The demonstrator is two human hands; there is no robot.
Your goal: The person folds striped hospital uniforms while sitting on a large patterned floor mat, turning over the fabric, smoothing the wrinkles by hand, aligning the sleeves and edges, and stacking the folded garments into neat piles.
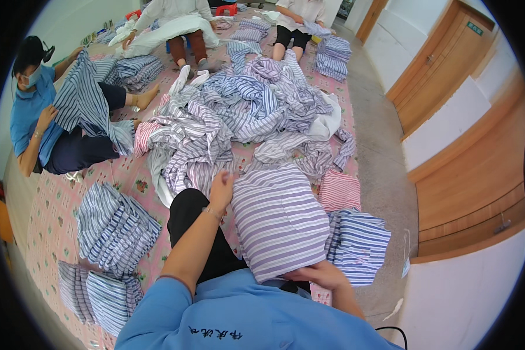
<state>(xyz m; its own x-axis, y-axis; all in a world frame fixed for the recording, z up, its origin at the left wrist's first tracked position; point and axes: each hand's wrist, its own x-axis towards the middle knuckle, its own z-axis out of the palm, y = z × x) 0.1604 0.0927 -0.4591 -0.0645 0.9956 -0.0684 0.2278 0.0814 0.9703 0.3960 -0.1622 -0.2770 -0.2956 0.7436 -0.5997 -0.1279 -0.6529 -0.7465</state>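
Note:
A purple-and-white striped garment [280, 223], laid in a broad folded panel, lies over my lap and legs. My left hand [222, 190] is at its upper left edge; whether the fingers grip the cloth is not clear. At the lower right edge, my right hand [317, 274] has its fingers partly under the fabric, with the thumb hidden or hard to see. Just beyond the garment, a large loose heap of striped clothes [245, 105] spreads across the floor. To the right sit a folded red-striped garment [339, 190] and folded blue-striped garments [358, 245].
Folded striped stacks [113, 227] [109, 297] stand at left on the pink patterned floor covering [43, 227]. A seated co-worker [35, 105] holds a striped garment at left; two more people sit beyond the heap. Wooden doors [477, 192] line the right wall.

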